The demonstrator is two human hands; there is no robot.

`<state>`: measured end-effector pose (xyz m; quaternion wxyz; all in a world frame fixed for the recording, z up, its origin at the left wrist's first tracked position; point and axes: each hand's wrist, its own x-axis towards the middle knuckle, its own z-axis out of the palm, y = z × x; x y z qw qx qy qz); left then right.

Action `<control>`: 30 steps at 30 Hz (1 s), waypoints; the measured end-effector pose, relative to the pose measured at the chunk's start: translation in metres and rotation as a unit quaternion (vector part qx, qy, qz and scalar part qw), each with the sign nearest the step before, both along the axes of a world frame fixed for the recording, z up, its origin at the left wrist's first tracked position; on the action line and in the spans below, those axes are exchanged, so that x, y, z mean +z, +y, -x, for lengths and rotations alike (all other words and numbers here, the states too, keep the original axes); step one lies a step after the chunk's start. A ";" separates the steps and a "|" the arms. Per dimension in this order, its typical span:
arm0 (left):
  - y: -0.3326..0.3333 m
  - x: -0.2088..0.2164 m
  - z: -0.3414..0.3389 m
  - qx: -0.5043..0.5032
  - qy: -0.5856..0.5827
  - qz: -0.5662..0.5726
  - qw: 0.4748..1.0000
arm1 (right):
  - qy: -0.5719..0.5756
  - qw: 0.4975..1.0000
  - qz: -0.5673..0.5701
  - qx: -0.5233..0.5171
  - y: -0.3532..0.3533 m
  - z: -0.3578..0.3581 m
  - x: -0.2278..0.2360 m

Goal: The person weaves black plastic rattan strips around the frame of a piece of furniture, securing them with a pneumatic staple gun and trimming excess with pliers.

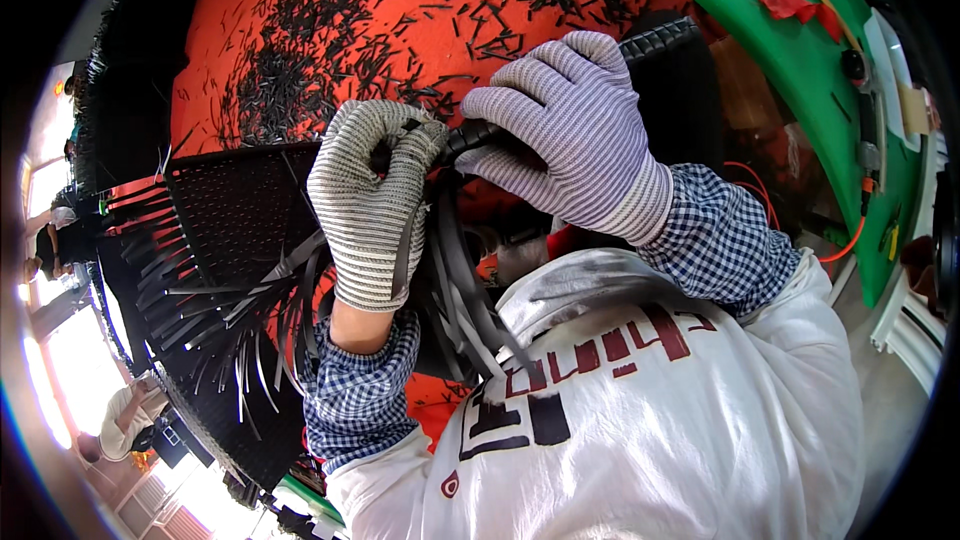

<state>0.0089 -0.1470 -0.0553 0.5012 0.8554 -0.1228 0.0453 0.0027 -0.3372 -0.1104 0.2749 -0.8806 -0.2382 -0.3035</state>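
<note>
My left hand, in a striped knit glove, is closed with its fingertips pinched on a black flat strip beside a strip-wrapped bar. My right hand, in a paler striped glove, curls its fingers and thumb round the black wrapped bar, which reappears beyond its knuckles toward the upper right. Below and left of my left hand spreads a black woven panel with many loose strip ends fanning from its edge. More long black strips hang between my forearms. The exact spot under my fingertips is partly hidden.
Cut black scraps litter the red floor covering. A green table curves along the right, bearing a red cloth piece and a tool with an orange hose. Another person is at the far left.
</note>
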 end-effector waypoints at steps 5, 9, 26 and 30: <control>-0.001 0.002 -0.010 0.018 0.050 -0.041 0.998 | 0.018 1.000 -0.007 -0.001 -0.001 0.002 0.003; 0.000 0.001 -0.016 -0.014 0.071 -0.021 0.997 | 0.008 1.000 -0.014 0.000 -0.009 0.002 0.004; -0.002 -0.071 -0.003 -0.099 0.168 -0.041 0.980 | 0.068 0.715 0.067 -0.692 -0.504 0.226 -0.097; 0.015 -0.037 -0.017 -0.098 0.176 -0.037 0.979 | 0.210 0.683 0.100 -0.692 -0.484 0.245 -0.107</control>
